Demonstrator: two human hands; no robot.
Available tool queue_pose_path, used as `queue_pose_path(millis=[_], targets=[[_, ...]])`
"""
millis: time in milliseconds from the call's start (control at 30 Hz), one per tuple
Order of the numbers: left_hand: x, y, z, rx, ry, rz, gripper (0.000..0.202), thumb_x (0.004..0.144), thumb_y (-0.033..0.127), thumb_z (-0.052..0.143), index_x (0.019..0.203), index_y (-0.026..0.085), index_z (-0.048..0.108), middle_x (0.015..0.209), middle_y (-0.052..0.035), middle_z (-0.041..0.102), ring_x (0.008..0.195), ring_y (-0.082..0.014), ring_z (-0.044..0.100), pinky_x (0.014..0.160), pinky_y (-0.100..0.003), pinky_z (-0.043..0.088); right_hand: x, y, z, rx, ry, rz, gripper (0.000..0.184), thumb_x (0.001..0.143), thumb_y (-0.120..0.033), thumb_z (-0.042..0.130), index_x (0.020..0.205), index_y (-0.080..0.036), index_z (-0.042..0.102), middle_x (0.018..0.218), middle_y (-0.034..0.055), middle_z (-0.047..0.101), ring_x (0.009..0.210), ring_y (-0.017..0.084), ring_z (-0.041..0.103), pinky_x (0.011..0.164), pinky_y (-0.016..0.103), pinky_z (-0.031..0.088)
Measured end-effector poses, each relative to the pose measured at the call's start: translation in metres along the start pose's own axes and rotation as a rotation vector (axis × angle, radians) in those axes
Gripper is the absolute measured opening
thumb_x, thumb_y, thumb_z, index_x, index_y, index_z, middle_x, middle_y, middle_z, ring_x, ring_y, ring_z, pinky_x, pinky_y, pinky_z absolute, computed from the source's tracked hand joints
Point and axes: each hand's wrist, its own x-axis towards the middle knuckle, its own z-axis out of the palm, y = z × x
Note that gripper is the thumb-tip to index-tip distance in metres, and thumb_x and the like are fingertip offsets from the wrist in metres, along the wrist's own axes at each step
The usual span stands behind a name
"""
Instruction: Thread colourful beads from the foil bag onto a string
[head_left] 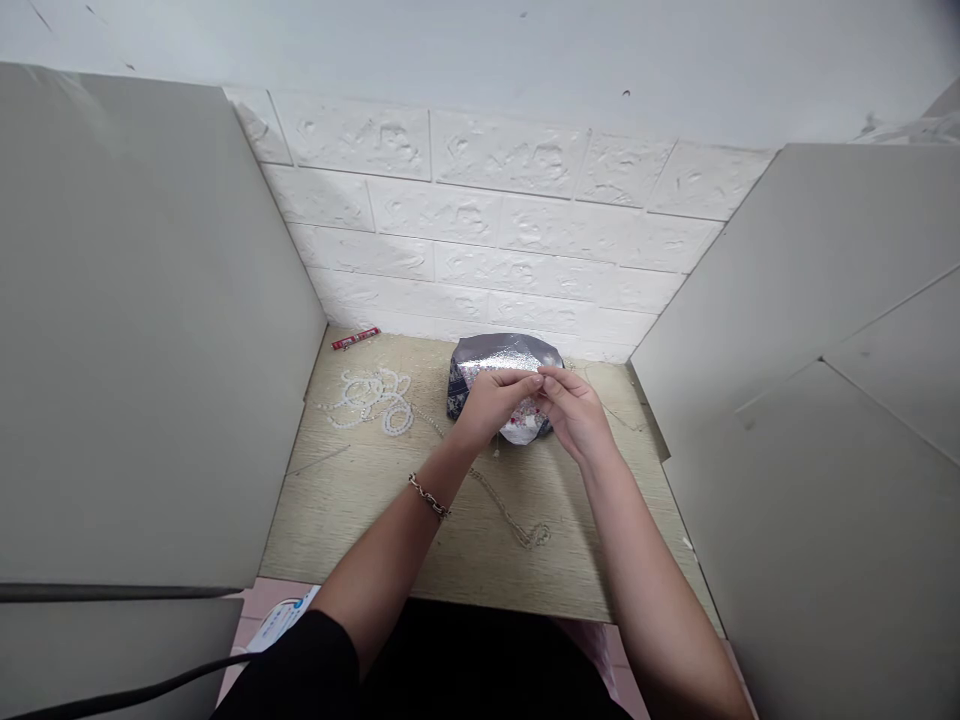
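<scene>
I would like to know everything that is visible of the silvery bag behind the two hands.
The silvery bag looks open, with a shiny, foil-like inside and a dark blue patterned side at its left. Small red and pale pieces lie in it. It rests on the wood-grained table, close to the white brick-patterned wall. The left hand and right hand partly cover it; I cannot tell whether they touch it.

A pale wood-grain table (315,540) sits between a left grey panel (135,330) and a right grey panel (750,330), against a white brick-patterned wall (510,220), above a pink tiled floor (259,600).
</scene>
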Motion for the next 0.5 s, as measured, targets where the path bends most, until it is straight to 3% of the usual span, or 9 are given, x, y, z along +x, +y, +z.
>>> queue_pose_path(millis=[333,500], targets=[[-0.0007,0.0016,-0.0003,-0.090,0.037,-0.066,0.025,0.062,0.035,0.061,0.063,0.010,0.062,0.035,0.0054,0.036,0.038,-0.0038,0.032,0.041,-0.019,0.026,0.0012,0.0042,-0.0050,-0.280,0.019,-0.117,0.019,0.064,-0.030,0.061,0.080,-0.022,0.065,0.081,0.0013,0.065,0.076,0.014,0.057,0.076,0.032,0.044],[-0.0012,0.0012,-0.0008,-0.122,0.011,-0.101,0.027,0.062,0.037,0.060,0.057,0.011,0.056,0.033,0.0077,0.029,0.034,-0.0014,0.022,0.037,-0.019,0.017,0.0010,0.0049,-0.0047,-0.275,0.037,-0.113,0.019,0.063,-0.030,0.061,0.080,-0.022,0.065,0.079,0.0005,0.064,0.073,0.013,0.057,0.074,0.031,0.045]])
